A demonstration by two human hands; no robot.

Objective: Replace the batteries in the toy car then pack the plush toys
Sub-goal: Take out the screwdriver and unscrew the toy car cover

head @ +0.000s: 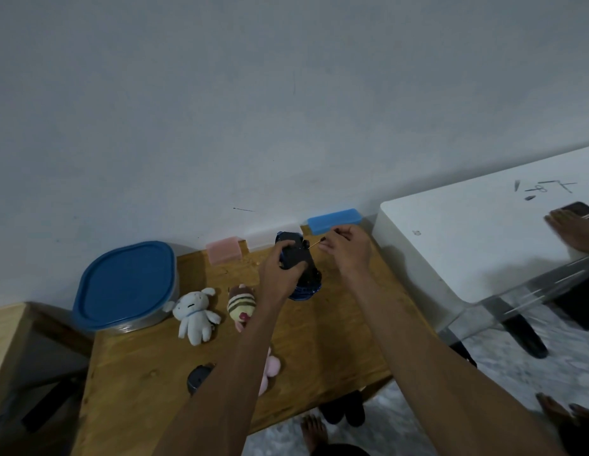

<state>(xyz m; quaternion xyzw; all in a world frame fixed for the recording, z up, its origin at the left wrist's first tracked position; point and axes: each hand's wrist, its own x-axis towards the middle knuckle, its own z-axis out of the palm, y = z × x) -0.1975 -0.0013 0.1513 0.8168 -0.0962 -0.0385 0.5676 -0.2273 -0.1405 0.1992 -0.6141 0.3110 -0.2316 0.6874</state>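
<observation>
My left hand [281, 266] grips a dark blue-black toy car [301, 258], held tilted on end over the far side of the wooden table [335, 330]. My right hand [347, 248] pinches a thin screwdriver [316, 243] whose tip points at the car's underside. A white plush [196, 312] and a striped yellow-brown plush [242, 304] lie left of the car. A pink plush [271, 368] is partly hidden under my left forearm.
A clear tub with a blue lid [126, 286] stands at the table's left. A pink box [224, 250] and a blue box [334, 219] rest by the wall. A small black round part [198, 378] lies near the front. Another person's hand [571, 230] rests on a white table [467, 245].
</observation>
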